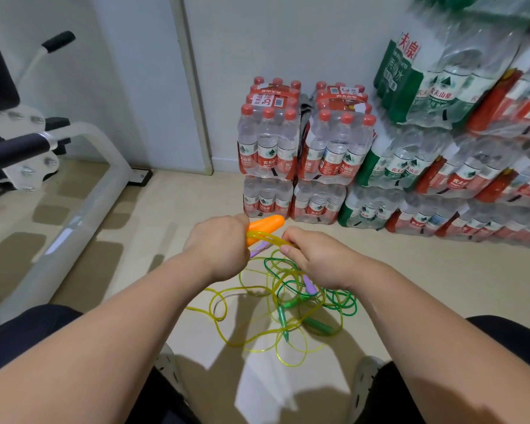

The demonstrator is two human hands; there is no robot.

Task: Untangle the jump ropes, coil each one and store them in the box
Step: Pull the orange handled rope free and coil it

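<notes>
My left hand [219,246] grips two orange handles [266,225] of a yellow jump rope, held above the floor. My right hand [315,258] pinches a loop of the yellow cord [268,238] right beside them. Below the hands the yellow rope [242,341] lies in loose loops on the floor, tangled with a green rope [344,304] whose green handles [317,325] lie among the loops. A purple handle [309,286] shows under my right wrist, and another purple piece [259,249] peeks out below my left hand. No box is in view.
Shrink-wrapped packs of water bottles [300,148] are stacked against the wall ahead and to the right. A white exercise machine frame [83,209] stands at the left. My knees and shoes [364,381] frame the floor near the bottom.
</notes>
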